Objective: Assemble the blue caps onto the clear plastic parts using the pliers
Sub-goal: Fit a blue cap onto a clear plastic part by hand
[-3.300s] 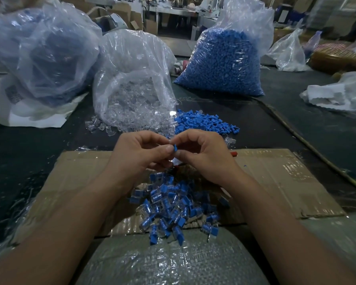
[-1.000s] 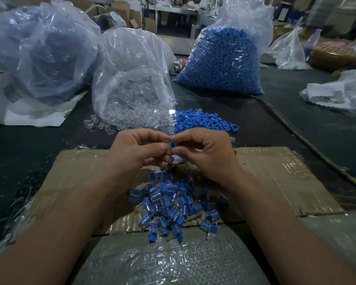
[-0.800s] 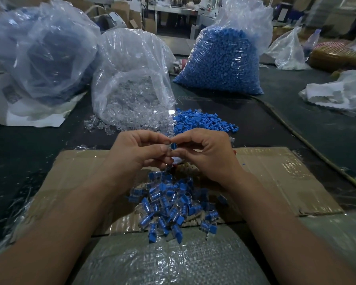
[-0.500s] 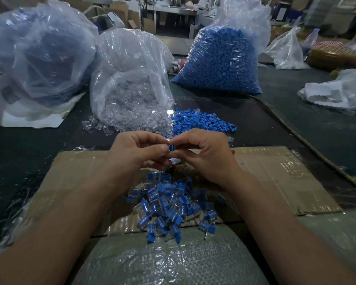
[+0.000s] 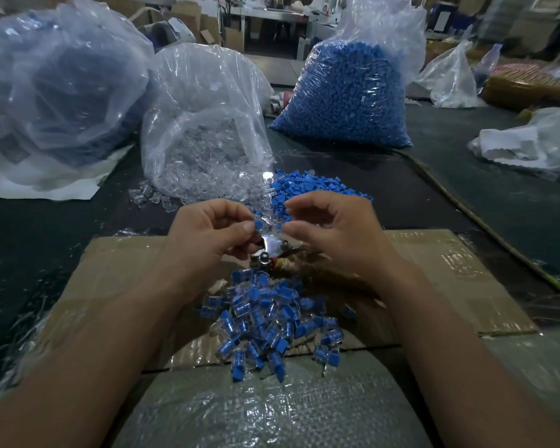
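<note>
pinches a small blue cap [image 5: 258, 225] between thumb and forefinger of the left hand [image 5: 212, 236], just above the pliers [image 5: 271, 248]. holds the right hand [image 5: 332, 232] just beside the cap, seemingly not touching, with thumb and forefinger curled toward it and gripping nothing up there. cannot tell whether its lower fingers wrap the pliers' handles (shows only the shiny head and pivot, low between the two hands). cannot make out the clear part meant for this cap either. from here, risks losing the cap from so slight a pinch into the heap of finished pieces [image 5: 265, 321] directly below, hard to pick out again there. might seat it crooked if pressed off-line, or crack the clear plastic by squeezing too hard. also puts fingertips close to the jaws, so could nip skin with a careless squeeze.
</note>
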The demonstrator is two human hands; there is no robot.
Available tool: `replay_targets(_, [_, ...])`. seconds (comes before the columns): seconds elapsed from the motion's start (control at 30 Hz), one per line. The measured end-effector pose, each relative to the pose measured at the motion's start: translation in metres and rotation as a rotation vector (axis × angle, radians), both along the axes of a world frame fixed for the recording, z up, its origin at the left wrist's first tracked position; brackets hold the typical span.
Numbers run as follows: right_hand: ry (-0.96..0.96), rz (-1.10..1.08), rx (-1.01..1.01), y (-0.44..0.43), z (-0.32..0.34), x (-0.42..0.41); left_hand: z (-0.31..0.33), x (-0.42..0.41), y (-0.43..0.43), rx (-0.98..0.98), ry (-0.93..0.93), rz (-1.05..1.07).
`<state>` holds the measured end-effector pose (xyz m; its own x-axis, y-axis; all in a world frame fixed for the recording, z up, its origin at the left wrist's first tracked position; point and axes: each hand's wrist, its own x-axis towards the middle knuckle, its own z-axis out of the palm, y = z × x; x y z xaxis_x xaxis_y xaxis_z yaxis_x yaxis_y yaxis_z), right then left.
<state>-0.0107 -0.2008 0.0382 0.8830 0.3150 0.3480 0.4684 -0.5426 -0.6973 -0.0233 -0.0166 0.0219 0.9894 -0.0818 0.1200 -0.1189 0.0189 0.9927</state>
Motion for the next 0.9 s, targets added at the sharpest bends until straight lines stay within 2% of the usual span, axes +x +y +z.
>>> replay_targets(0.07, [0.141, -0.054, -0.051, -0.013, 0.003, 0.006, -0.001, 0.001, 0.001, -0.001, -0.008, 0.014])
replay_targets(0.23, [0.462, 0.020, -0.416, -0.036, 0.006, 0.013, -0.002, 0.001, 0.002, 0.003, -0.026, 0.026])
replay_targets(0.33, [0.542, 0.021, -0.506, -0.035, 0.003, 0.011, -0.002, 0.001, 0.002, -0.012, -0.026, 0.033])
replay_targets(0.5, [0.430, -0.009, -0.594, -0.028, 0.002, 0.009, -0.001, 0.000, 0.001, 0.001, -0.017, 0.035])
replay_targets(0.77, [0.045, -0.091, -0.860, -0.003, -0.005, 0.005, -0.001, 0.001, 0.002, -0.026, 0.006, 0.058])
replay_targets(0.9, [0.012, -0.140, -0.851, -0.002, -0.012, 0.010, -0.001, 0.002, 0.002, -0.042, 0.001, 0.076])
